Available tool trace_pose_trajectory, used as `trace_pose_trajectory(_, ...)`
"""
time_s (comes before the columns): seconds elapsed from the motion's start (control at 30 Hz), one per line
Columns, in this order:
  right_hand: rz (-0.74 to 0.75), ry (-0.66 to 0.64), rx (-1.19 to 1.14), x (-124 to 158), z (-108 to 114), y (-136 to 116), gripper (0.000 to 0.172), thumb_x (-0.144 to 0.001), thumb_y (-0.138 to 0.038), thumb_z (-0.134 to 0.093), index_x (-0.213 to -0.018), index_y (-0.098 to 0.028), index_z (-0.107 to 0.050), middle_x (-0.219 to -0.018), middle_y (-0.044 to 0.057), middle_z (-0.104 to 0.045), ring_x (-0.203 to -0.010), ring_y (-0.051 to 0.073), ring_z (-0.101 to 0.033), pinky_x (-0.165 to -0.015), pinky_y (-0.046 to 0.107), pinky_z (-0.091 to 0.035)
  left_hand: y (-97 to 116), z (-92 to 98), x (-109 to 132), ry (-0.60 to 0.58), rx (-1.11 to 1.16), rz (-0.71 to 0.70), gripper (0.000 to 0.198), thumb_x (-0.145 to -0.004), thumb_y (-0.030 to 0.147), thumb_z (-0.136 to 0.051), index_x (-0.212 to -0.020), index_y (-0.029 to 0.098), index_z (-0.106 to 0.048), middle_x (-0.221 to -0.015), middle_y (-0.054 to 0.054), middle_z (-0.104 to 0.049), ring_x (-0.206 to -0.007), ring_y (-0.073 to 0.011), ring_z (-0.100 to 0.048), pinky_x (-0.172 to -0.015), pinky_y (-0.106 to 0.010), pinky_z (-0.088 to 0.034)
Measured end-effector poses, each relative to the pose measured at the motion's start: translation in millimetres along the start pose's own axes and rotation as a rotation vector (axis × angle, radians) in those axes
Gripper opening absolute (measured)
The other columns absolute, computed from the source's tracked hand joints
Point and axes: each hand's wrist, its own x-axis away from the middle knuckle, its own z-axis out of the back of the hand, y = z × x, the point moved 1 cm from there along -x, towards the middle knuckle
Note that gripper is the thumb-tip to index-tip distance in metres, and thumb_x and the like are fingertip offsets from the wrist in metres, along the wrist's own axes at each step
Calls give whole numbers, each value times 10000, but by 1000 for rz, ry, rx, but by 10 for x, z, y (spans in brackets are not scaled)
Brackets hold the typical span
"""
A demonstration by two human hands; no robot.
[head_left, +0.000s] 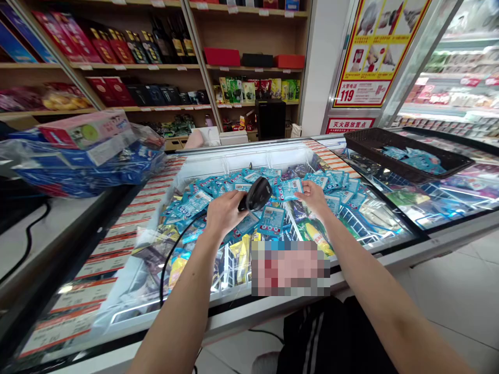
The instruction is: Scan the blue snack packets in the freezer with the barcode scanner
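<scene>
My left hand [225, 211] is wrapped round the handle of a black corded barcode scanner [259, 194], its head tilted toward the right. Between the fingers and thumb of my right hand [313, 197] is a small blue packet [289, 189], held up close to the scanner. Many similar blue packets [194, 204] lie spread in a loose heap on the glass top of a chest freezer [128, 304], under and around both hands. One of them, a packet [272, 220] with its barcode side up, lies just below the scanner. Through the glass, colourful bags show in wire baskets.
At the right, a dark brown basket [374, 140] on the freezer holds more blue packets. Plastic-wrapped blue boxes [78, 163] stand at the left. The scanner's cord [166, 259] runs over the freezer's front edge. Shelves with boxes and bottles [171, 39] line the back.
</scene>
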Motion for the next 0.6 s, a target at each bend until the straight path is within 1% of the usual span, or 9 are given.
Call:
trace_pose_trajectory(0.07, -40, -30, -93, 10, 14, -17, 429, -579, -408, -716, -915, -212, -535, -837, 27, -641, -725, 184, -616, -643, 346, -538, 8, -7, -1, -1, 16, -11, 314, -774, 361, -521, -1057, 235, -574, -968, -38, -651, -884, -212, -599, -598, -280, -389)
trace_pose_trajectory(0.13, -83, -39, -118, 21, 34, -42, 406, -567, -384, -721, -885, -207, -543, -766, 3, -618, -688, 168, -604, -623, 323, -533, 14, -12, -2, -3, 26, -16, 309, -775, 360, -524, -1054, 236, -574, -965, -33, -653, -874, -206, -598, -592, -276, -382)
trace_pose_trajectory(0.23, -145, 0, -103, 22, 62, -63, 338, -588, -352, -697, -851, -199, -548, -643, -34, -541, -564, 138, -558, -560, 303, -515, 16, -17, -3, -3, 26, -21, 307, -781, 362, -522, -1058, 238, -568, -956, -29, -655, -865, -202, -597, -585, -270, -372)
trace_pose_trajectory(0.3, -156, 54, -103, 14, 67, -57, 303, -602, -338, -681, -831, -199, -539, -607, -50, -497, -523, 124, -528, -548, 308, -518, 16, -18, -4, -2, 20, -24, 308, -783, 365, -522, -1060, 239, -565, -953, -24, -655, -862, -201, -598, -584, -268, -369)
trace_pose_trajectory(0.37, -129, 112, -133, 5, 59, -38, 306, -597, -331, -689, -819, -207, -519, -612, -56, -482, -541, 121, -520, -571, 326, -539, 16, -20, -5, -3, 15, -29, 309, -782, 369, -522, -1059, 239, -564, -948, -21, -654, -857, -200, -599, -585, -268, -371)
trace_pose_trajectory(0.43, -78, 140, -198, -2, 39, -17, 334, -586, -342, -710, -807, -219, -492, -657, -48, -504, -602, 128, -537, -620, 357, -561, 19, -24, -7, -4, 15, -34, 310, -781, 372, -523, -1056, 237, -569, -942, -22, -654, -854, -199, -599, -587, -269, -375)
trace_pose_trajectory(0.53, -17, 90, -302, -5, -3, 1, 376, -570, -373, -738, -787, -229, -467, -747, -25, -555, -717, 155, -580, -709, 412, -568, 33, -30, -8, 1, 26, -41, 315, -777, 371, -525, -1057, 236, -574, -940, -26, -655, -856, -201, -600, -584, -271, -382)
trace_pose_trajectory(0.6, -4, 44, -344, -4, -33, 2, 398, -559, -388, -750, -795, -229, -471, -769, -18, -575, -755, 170, -598, -743, 438, -560, 46, -32, -10, 5, 36, -47, 315, -773, 361, -529, -1059, 238, -577, -938, -26, -656, -855, -199, -600, -583, -272, -387)
